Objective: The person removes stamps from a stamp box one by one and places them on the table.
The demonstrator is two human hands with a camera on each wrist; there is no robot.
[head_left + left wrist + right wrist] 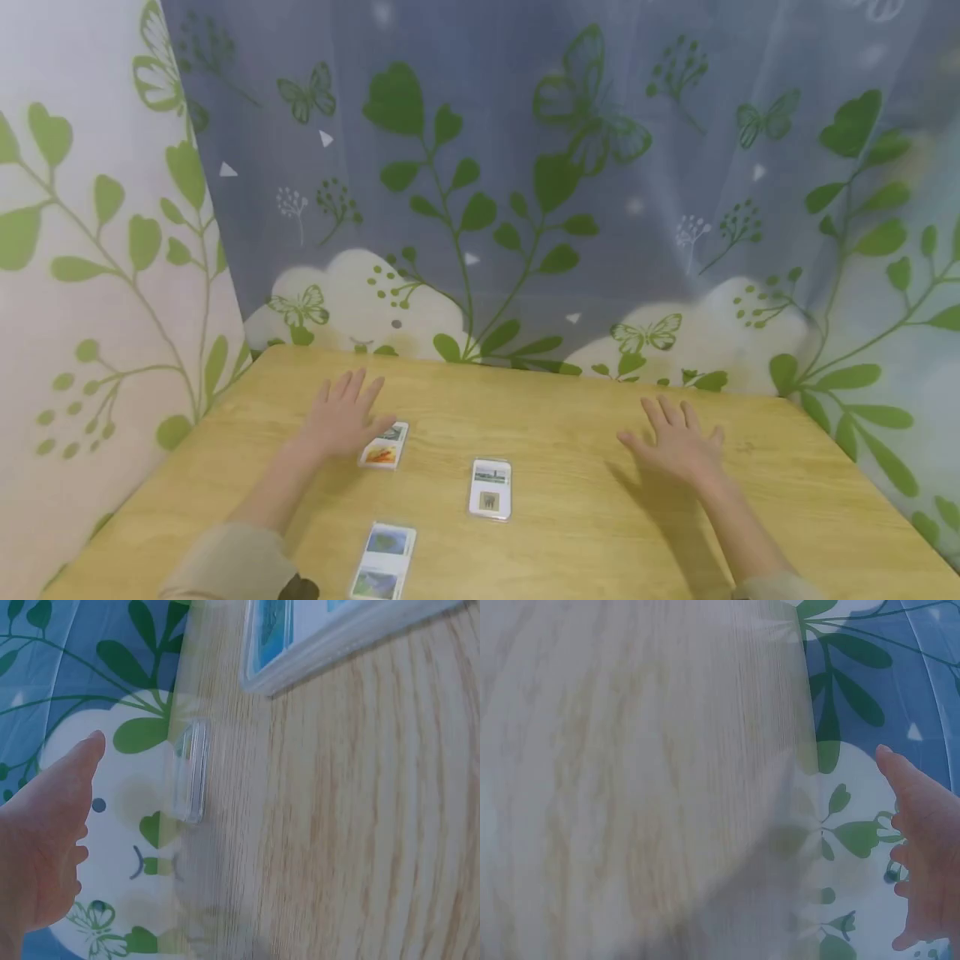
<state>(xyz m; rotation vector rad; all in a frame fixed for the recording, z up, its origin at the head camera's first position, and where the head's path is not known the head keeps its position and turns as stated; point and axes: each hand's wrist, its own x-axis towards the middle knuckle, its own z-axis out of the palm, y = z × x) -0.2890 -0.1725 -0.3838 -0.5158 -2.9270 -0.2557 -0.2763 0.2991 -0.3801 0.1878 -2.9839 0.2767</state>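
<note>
My left hand (342,422) hovers over the table with fingers spread and holds nothing. In the head view its thumb overlaps a clear plastic case with an orange and green picture card (382,454). Nearer the front lies a second case with blue and green pictures (384,560). Between the hands, a third case (491,489) shows a grey landscape above a small tan square. My right hand (678,446) is raised over the table's right part, fingers apart and nothing in it. The left wrist view shows a thick-sided clear case (195,772) near the far edge.
The wooden table (577,442) carries the cases on its left and middle. A blue curtain (495,208) with green leaves and butterflies hangs along the back edge, and pale leaf-printed cloth (97,317) stands at the sides.
</note>
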